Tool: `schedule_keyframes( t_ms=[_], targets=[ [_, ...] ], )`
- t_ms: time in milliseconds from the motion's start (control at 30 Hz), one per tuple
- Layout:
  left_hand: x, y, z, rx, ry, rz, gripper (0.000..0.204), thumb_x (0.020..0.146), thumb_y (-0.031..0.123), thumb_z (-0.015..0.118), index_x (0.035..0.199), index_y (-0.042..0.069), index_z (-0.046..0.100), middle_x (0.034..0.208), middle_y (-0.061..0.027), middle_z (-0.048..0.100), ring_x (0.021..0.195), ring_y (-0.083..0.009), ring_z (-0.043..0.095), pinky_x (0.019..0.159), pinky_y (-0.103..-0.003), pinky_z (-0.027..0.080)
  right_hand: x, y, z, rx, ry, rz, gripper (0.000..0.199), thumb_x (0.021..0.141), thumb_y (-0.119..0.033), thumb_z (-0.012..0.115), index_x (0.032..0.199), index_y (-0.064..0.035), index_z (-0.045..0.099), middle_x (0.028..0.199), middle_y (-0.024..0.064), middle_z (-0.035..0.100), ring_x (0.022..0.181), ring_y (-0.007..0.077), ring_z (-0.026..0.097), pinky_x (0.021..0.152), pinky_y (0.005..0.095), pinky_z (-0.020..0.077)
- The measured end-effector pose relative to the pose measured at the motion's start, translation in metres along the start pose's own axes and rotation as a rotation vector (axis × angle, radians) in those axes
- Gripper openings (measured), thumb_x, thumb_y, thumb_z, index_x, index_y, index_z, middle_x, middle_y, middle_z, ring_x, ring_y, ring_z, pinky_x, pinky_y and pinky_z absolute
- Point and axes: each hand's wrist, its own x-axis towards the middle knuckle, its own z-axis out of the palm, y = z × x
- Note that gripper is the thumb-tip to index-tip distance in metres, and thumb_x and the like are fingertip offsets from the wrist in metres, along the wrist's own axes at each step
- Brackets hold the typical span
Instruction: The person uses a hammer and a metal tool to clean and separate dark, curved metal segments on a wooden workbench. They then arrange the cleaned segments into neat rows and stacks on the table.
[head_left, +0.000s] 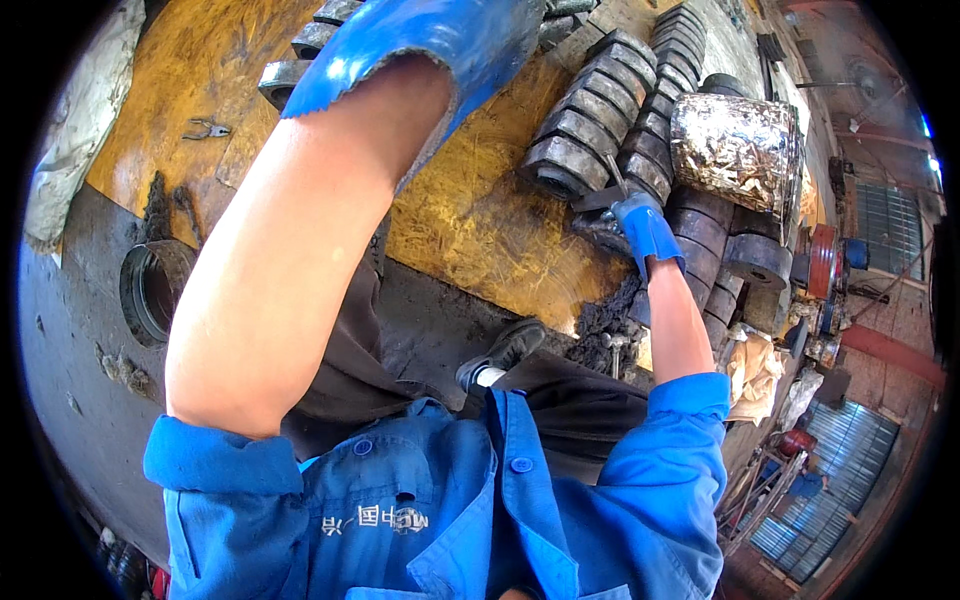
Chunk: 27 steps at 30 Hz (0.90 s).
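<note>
My left arm reaches up across the view, its blue glove (430, 45) cut off by the top edge. Its fingers are out of sight, and so is anything they may hold. Farther right, my right hand (641, 222), also in a blue glove, is closed around a dark metal tool with a thin upright rod (616, 176); its exact kind is unclear. Just beyond that hand lies a row of dark metal rings (590, 110) set side by side. A second row (668, 80) runs along its right side, and several more rings (700, 225) lie right of the hand.
A shiny, foil-like drum (735, 152) sits right of the rings. Pliers (206, 129) lie on the yellow-brown surface (470, 215) at left. Nearer are a large metal ring (155, 292) and dark debris (608, 315). My shoe (514, 345) is below the surface's near edge.
</note>
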Motion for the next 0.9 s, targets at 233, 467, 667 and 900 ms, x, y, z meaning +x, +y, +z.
schedule_keyframes(
  t_ms=[233, 467, 667, 900],
  targets=[
    [0.001, 0.001, -0.007, 0.005, 0.022, 0.002, 0.062, 0.088, 0.048, 0.068, 0.132, 0.004, 0.059, 0.127, -0.0208, 0.062, 0.119, -0.0306, 0.059, 0.102, -0.043, 0.048, -0.004, -0.031, -0.016, 0.029, -0.121, 0.132, 0.030, 0.089, -0.026, 0.059, 0.090, 0.0020, 0.070, 0.086, 0.0241, 0.070, 0.081, 0.0396, 0.068, 0.067, 0.0450, 0.0522],
    [0.004, 0.000, 0.001, 0.001, -0.015, -0.001, 0.063, 0.088, 0.049, 0.068, 0.132, 0.005, 0.059, 0.127, -0.0209, 0.063, 0.118, -0.0305, 0.059, 0.102, -0.043, 0.048, 0.007, 0.008, 0.005, 0.020, 0.086, -0.196, 0.030, 0.085, -0.028, 0.062, 0.092, -0.0008, 0.073, 0.078, 0.0171, 0.071, 0.069, 0.0287, 0.067, 0.062, 0.0398, 0.0499],
    [0.003, 0.001, -0.005, 0.016, 0.016, 0.007, 0.063, 0.088, 0.049, 0.069, 0.131, 0.005, 0.059, 0.126, -0.0209, 0.063, 0.118, -0.0304, 0.060, 0.102, -0.043, 0.048, -0.016, -0.110, 0.015, 0.346, 0.109, -0.092, 0.027, 0.084, -0.025, 0.063, 0.087, -0.0007, 0.074, 0.074, 0.0183, 0.071, 0.067, 0.0310, 0.069, 0.061, 0.0407, 0.0519],
    [0.003, -0.001, -0.005, 0.031, 0.015, 0.009, 0.063, 0.088, 0.050, 0.069, 0.131, 0.005, 0.059, 0.126, -0.0209, 0.063, 0.118, -0.0303, 0.060, 0.101, -0.043, 0.048, 0.012, -0.125, 0.032, 0.108, -0.006, -0.017, 0.026, 0.088, -0.024, 0.061, 0.095, -0.0004, 0.072, 0.078, 0.0194, 0.071, 0.071, 0.0326, 0.069, 0.065, 0.0397, 0.0533]
  ],
)
